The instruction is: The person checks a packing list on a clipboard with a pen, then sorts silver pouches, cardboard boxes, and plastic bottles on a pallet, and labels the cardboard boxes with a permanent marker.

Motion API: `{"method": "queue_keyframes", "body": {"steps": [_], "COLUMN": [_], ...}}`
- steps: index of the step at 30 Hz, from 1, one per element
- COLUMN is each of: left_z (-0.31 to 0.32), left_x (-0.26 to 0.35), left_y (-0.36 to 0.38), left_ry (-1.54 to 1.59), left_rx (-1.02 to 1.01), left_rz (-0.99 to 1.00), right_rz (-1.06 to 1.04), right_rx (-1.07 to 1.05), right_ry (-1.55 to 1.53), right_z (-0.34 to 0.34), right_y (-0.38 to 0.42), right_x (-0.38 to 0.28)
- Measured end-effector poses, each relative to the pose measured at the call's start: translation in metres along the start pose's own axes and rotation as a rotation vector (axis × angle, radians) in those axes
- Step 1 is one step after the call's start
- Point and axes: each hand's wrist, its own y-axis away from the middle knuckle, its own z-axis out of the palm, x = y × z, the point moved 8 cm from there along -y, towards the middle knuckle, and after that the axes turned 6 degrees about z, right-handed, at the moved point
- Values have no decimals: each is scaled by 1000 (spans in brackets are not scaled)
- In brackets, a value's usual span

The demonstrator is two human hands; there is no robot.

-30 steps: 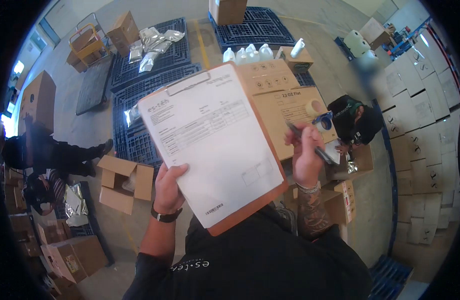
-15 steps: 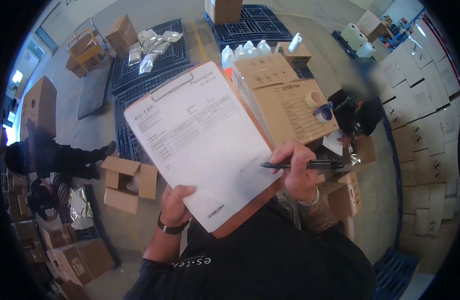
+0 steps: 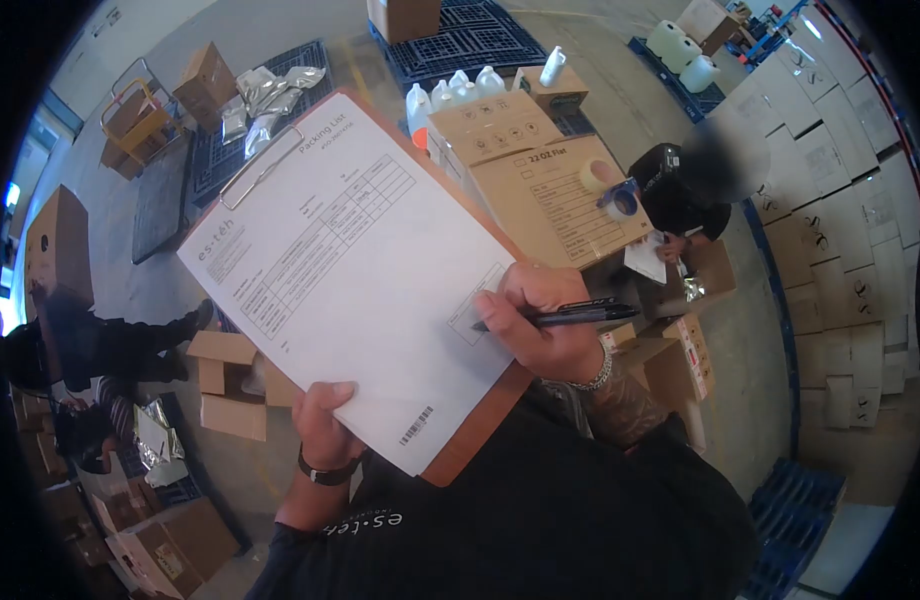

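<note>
A brown clipboard [image 3: 480,441] is held tilted in front of my chest. Its metal clip holds down a white packing list [image 3: 350,330] with a printed table and a barcode. My left hand [image 3: 327,422] grips the lower left edge, thumb on top of the paper and the other fingers underneath. A black pen [image 3: 585,313] sits in the closed fingers of my right hand [image 3: 550,325]. Its tip is at the small printed box near the paper's right edge; whether it touches cannot be made out.
Beyond the clipboard stands a large carton [image 3: 570,200] with tape rolls [image 3: 618,203] on it. White jugs [image 3: 450,92] are behind. A co-worker [image 3: 670,200] bends over an open box at right, near stacked cartons [image 3: 840,230]. Another person [image 3: 110,335] is at left, by an open box [image 3: 230,400].
My right hand has moved left over the paper, bringing the pen tip to the printed box. The clipboard has turned slightly and appears closer and farther left.
</note>
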Motion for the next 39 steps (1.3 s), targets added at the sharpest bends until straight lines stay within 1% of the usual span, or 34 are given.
{"method": "queue_keyframes", "body": {"steps": [1, 4, 6, 10, 12, 13, 15, 17, 19, 22, 23, 24, 25, 27, 28, 29, 30, 31, 32, 34, 35, 37, 39], "left_z": [1, 7, 5, 8, 16, 16, 14, 17, 17, 15, 15, 15, 13, 8, 4, 2, 3, 5, 11, 23, 22, 15, 9], "left_x": [1, 4, 3, 4, 12, 13, 8, 9, 9, 10, 7, 4, 5, -2, -1, -7, -11, -7, -7, -2, 0, -2, -1], "left_y": [-1, -2, -4, -4, -5, -8, -10, -12, -12, -13, -14, -13, -14, -15, -16, -16, -16, -18, -20, -22, -24, -26, -31], "left_ry": [-1, -9, 21, 29, -20, -21, 73, 93, 114, 75, 99, 122, 116, 82, 75, 75, 77, 72, 107, 156, 155, 109, 90], "left_rx": [-3, -42, 1, -12, -54, -54, -44, -59, -71, -66, -67, -67, -66, -31, -17, -4, 6, 19, -6, -64, -56, -48, -33], "left_rz": [0, 24, 19, 3, 76, 76, 8, 0, -5, 13, -19, -46, -26, -42, -8, -54, -99, -68, -71, -76, -55, -63, -40], "right_rz": [-38, -40, -42, -21, -33, -37, -28, -22, -38, -31, -34, -23, -21, -58, -73, -97, -128, -156, -175, 84, 70, 4, 15], "right_rx": [-12, -39, -24, 19, 28, 41, 41, 35, -21, -24, -23, -11, -4, -9, -7, -26, -18, -7, -22, 220, 206, 194, 149], "right_ry": [67, 100, 93, 89, 87, 86, 67, 50, 151, 161, 160, 139, 114, 77, 54, 33, 119, 204, 187, 66, 56, -146, -190], "right_z": [1, 1, 2, -2, -2, -2, -1, -3, -3, -2, -2, -4, -3, -2, -3, -3, -4, -3, 0, -18, -17, -15, -8], "right_y": [-2, -3, -5, -3, -5, -7, -11, -13, -13, -12, -12, -10, -12, -12, -11, -11, -10, -9, -5, 0, 0, 4, 7], "right_x": [-4, -4, -4, -1, -3, -4, -5, -6, -7, -6, -6, -5, -5, -5, -4, -5, -7, -8, -9, 14, 16, 21, 28]}}
